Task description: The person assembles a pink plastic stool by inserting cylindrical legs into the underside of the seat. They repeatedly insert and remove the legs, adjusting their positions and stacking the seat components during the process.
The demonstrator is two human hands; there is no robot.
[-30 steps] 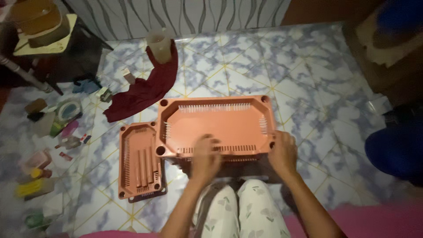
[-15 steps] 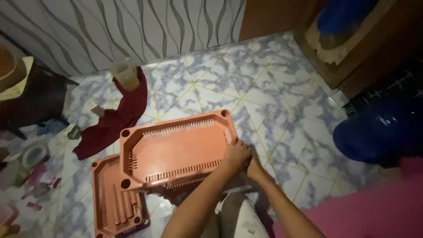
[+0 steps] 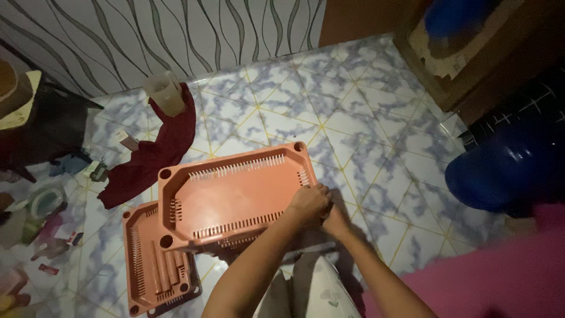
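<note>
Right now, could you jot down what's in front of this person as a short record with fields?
Setting: tiled floor by a wall with wavy lines
Main thing: large orange tray shelf, slotted along its edges
Left hand: gripping the tray's right end
Right hand: just below and beside the left, at the same corner
Nearby: second orange tray flat on the floor to the left
Also: dark red cloth, plastic cup, blue container

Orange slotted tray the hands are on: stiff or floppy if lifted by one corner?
Probably stiff: the orange tray is moulded plastic with a raised rim. Likely light, given its slotted walls. Both hands, left hand and right hand, sit at one corner, so it may tilt.
</note>
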